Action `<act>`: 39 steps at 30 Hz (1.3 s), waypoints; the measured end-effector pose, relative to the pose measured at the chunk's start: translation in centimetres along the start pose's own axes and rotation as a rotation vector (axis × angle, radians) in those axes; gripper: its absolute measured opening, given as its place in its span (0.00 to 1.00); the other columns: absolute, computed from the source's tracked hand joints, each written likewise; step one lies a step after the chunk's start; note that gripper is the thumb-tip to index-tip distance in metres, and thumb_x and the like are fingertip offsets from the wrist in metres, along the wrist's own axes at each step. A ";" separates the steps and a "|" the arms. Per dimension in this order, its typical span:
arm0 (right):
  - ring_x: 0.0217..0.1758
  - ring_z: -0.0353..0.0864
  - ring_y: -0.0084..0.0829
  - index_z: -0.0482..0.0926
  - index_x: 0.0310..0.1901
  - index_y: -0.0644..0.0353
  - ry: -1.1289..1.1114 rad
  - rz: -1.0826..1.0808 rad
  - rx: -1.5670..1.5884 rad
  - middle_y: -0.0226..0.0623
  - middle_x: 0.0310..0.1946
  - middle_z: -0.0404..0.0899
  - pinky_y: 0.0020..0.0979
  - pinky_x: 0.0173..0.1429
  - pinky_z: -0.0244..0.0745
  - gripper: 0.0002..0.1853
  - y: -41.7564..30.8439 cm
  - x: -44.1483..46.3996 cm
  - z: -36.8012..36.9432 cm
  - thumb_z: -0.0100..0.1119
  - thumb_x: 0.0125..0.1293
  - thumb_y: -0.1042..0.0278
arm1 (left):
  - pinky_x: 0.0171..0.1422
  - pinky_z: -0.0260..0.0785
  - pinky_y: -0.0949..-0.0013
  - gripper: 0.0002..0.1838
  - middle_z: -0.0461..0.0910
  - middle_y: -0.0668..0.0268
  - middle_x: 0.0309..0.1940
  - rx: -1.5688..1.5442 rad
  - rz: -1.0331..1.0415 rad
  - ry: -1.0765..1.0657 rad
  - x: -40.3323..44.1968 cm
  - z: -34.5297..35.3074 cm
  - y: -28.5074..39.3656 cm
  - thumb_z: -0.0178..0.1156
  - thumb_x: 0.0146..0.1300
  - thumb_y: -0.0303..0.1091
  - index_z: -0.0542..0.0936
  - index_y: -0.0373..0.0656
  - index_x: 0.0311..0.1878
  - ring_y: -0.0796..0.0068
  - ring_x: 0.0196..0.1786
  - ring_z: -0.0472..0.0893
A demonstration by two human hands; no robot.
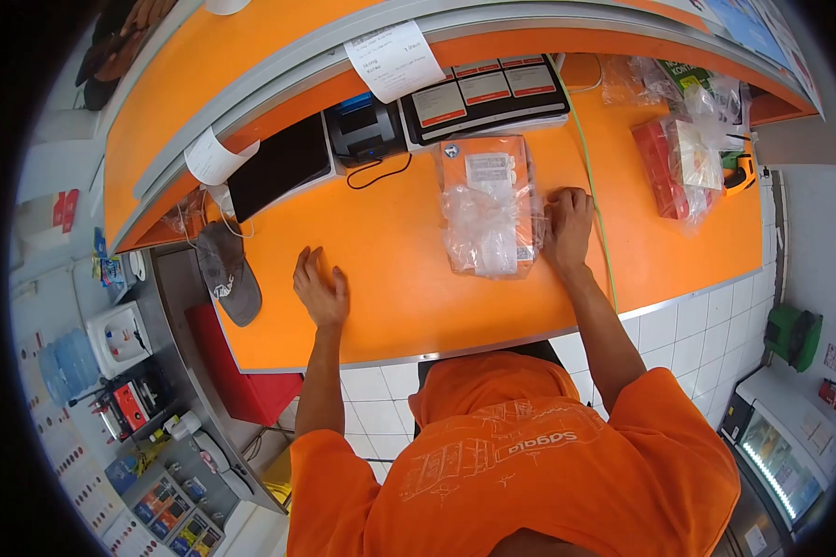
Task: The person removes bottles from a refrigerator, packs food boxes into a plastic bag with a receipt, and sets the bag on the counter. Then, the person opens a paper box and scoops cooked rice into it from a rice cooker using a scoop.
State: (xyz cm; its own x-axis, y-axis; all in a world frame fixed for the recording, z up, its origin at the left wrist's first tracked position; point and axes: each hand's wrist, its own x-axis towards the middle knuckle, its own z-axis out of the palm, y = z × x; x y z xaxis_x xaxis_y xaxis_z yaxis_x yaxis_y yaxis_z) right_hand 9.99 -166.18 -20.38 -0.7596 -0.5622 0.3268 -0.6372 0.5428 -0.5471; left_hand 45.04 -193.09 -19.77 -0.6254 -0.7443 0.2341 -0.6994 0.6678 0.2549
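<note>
An orange box in a clear plastic bag (pixel 486 172), its plastic bunched up on top, lies on the orange counter (pixel 390 306). Against the right side of this bag rests my right hand (pixel 568 223), its fingers curled at the edge of the plastic; what they pinch, if anything, is too small to make out. My left hand (pixel 320 286) lies on the counter left of the bag, fingers apart and nothing in it.
A grey cap (pixel 228 274) lies at the left. Behind are a black tablet (pixel 281 167), a small printer (pixel 364 130) and a menu board (pixel 483 93). A red bagged box (pixel 658 167) sits at the right, beyond a green cord (pixel 593 176). Paper slips (pixel 395 60) hang from the shelf.
</note>
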 end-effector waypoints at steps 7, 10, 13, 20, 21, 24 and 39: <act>0.48 0.69 0.48 0.75 0.40 0.63 -0.008 0.051 0.012 0.45 0.42 0.72 0.47 0.54 0.66 0.08 -0.2 0.2 0.0 0.55 0.58 0.77 | 0.72 0.57 0.46 0.25 0.68 0.51 0.67 -0.003 -0.024 -0.003 0.2 0.0 0.1 0.54 0.69 0.46 0.72 0.44 0.65 0.48 0.69 0.67; 0.47 0.69 0.48 0.75 0.39 0.63 -0.001 0.058 0.019 0.45 0.42 0.73 0.47 0.53 0.66 0.07 -0.4 0.3 -0.1 0.55 0.58 0.77 | 0.72 0.56 0.47 0.25 0.68 0.52 0.67 -0.011 -0.025 -0.007 0.3 -0.1 0.1 0.55 0.69 0.46 0.72 0.44 0.65 0.49 0.69 0.66; 0.47 0.69 0.48 0.75 0.39 0.63 -0.007 0.064 0.023 0.45 0.42 0.73 0.47 0.53 0.66 0.07 -0.3 0.3 -0.1 0.55 0.58 0.77 | 0.72 0.56 0.47 0.25 0.69 0.53 0.66 -0.021 -0.038 -0.012 0.4 -0.2 0.3 0.54 0.69 0.46 0.72 0.45 0.65 0.49 0.69 0.66; 0.46 0.69 0.47 0.75 0.39 0.62 0.004 0.064 0.032 0.44 0.42 0.73 0.47 0.53 0.66 0.07 -0.1 0.4 0.2 0.55 0.58 0.76 | 0.72 0.56 0.47 0.25 0.69 0.54 0.66 -0.029 -0.032 0.003 0.4 -0.3 0.4 0.54 0.70 0.48 0.72 0.45 0.64 0.50 0.68 0.66; 0.47 0.70 0.47 0.76 0.39 0.63 0.000 0.071 0.038 0.44 0.42 0.74 0.47 0.53 0.66 0.07 -0.1 0.3 0.1 0.55 0.57 0.77 | 0.72 0.56 0.47 0.25 0.69 0.54 0.66 -0.026 -0.031 0.005 0.4 -0.2 0.3 0.54 0.70 0.48 0.72 0.45 0.64 0.49 0.68 0.66; 0.48 0.72 0.47 0.77 0.39 0.63 -0.016 0.084 0.105 0.44 0.43 0.74 0.46 0.53 0.68 0.08 -0.1 0.8 -0.1 0.56 0.57 0.78 | 0.72 0.56 0.47 0.25 0.69 0.53 0.66 -0.024 -0.028 0.012 0.3 -0.1 0.1 0.54 0.70 0.49 0.72 0.44 0.64 0.49 0.68 0.66; 0.71 0.65 0.49 0.81 0.59 0.52 -0.138 -0.499 -0.165 0.43 0.68 0.68 0.44 0.74 0.65 0.28 -4.0 16.3 -0.3 0.60 0.55 0.84 | 0.72 0.57 0.47 0.25 0.69 0.53 0.65 -0.038 -0.066 0.021 0.5 -0.2 -0.2 0.57 0.67 0.44 0.73 0.44 0.63 0.49 0.69 0.66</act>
State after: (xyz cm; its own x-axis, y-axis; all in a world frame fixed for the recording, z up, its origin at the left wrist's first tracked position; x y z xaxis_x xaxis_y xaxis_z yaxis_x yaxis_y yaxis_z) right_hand 0.07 -177.30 -12.61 -0.3423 -0.8475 0.4056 -0.9366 0.2734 -0.2190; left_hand 44.95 -193.59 -19.52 -0.5706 -0.7868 0.2354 -0.7248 0.6172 0.3060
